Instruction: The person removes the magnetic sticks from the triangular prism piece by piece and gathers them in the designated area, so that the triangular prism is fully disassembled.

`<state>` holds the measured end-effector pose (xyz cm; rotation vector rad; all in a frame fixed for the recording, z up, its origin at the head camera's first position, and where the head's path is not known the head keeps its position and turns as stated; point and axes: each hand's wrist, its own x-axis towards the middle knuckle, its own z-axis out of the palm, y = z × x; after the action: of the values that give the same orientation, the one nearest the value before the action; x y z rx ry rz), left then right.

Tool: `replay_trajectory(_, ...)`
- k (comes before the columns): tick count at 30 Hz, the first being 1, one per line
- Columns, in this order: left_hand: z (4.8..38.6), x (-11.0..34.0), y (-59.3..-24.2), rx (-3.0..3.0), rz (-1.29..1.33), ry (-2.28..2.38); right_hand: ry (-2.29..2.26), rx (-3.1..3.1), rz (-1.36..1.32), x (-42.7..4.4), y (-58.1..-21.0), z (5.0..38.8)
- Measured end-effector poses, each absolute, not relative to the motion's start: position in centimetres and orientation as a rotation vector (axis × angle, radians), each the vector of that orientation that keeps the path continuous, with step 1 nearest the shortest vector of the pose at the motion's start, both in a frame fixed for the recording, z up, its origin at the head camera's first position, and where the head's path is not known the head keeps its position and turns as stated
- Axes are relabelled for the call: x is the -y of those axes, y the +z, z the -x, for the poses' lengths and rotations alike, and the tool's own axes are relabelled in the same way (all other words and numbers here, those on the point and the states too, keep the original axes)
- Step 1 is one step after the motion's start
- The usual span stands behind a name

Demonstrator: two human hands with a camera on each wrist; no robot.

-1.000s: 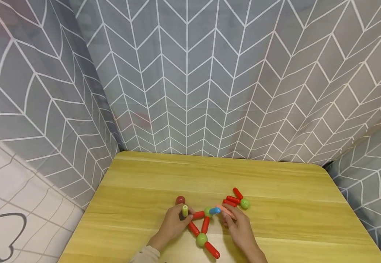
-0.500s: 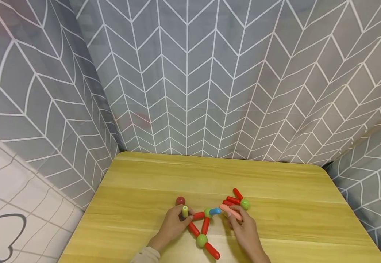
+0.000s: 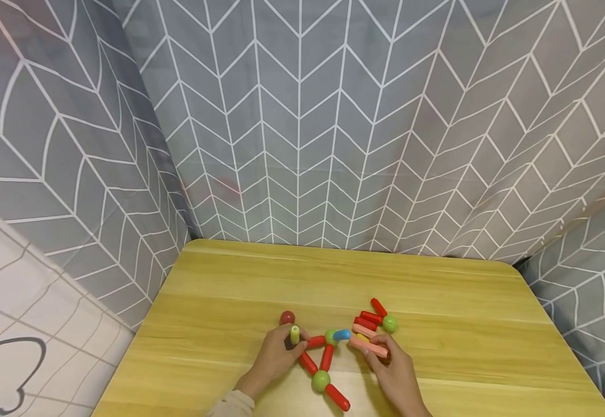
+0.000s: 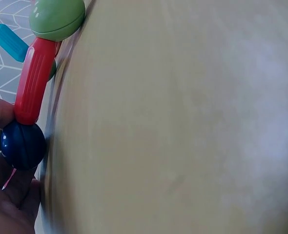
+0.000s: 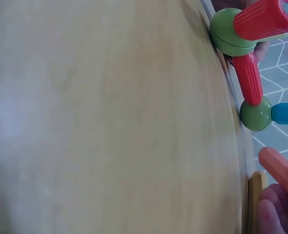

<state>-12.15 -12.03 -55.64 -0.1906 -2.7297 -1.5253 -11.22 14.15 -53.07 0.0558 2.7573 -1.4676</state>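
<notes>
My left hand (image 3: 275, 358) grips a dark blue ball (image 4: 23, 145) with a yellow-green stick (image 3: 294, 335) pointing up from it. Red sticks join this ball to two green balls (image 3: 320, 380) (image 3: 331, 337), with another red stick (image 3: 326, 357) between them. A blue stick (image 3: 341, 334) extends from the rear green ball. My right hand (image 3: 397, 370) pinches a salmon stick (image 5: 279, 169) to the right of the frame. Beside its fingers lie another salmon stick (image 3: 364, 330) and a yellow stick (image 5: 255, 197), partly hidden in the head view.
A red ball (image 3: 287, 317) sits behind my left hand. Behind my right hand are a green ball (image 3: 389, 323) and several red sticks (image 3: 378, 307). One red stick (image 3: 338, 398) sticks out from the near green ball. A patterned curtain (image 3: 297, 145) hangs beyond the table (image 3: 219, 278).
My right hand has moved a little right and nearer, carrying the salmon stick away from the blue stick's tip. The other salmon stick and the yellow stick now show. My left hand has stayed put.
</notes>
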Motion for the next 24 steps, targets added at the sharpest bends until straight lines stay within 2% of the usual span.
replay_trajectory(18,12.08,11.99,-55.69,2.738,0.175,-1.516,-1.246,-2.858,-0.069,-14.36,-53.39,10.9)
replay_trajectory(24,12.15,11.94,-55.5,2.737,0.174,-1.516,-1.192,-2.917,0.007,-14.32,-53.71,11.1)
